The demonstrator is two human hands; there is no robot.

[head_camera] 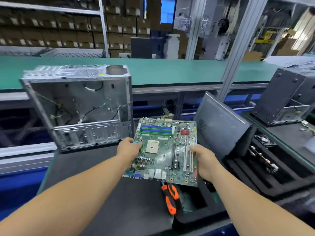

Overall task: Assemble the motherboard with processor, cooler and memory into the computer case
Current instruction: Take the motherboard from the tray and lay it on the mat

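Forearms reaching out, left hand (pixel 129 149) and right hand (pixel 203 160) pinching opposite edges of motherboard (pixel 166 150), held in the air. Between the grips: CPU socket (pixel 152 146) bare, no cooler; memory slots (pixel 156 129) beyond the fingers look unfilled (blurred). Up-left of the left grip: computer case (pixel 80 106), open, no board inside. Below the right grip: orange screwdriver (pixel 170 198). Judged barely begun; fitting and mounting all left.
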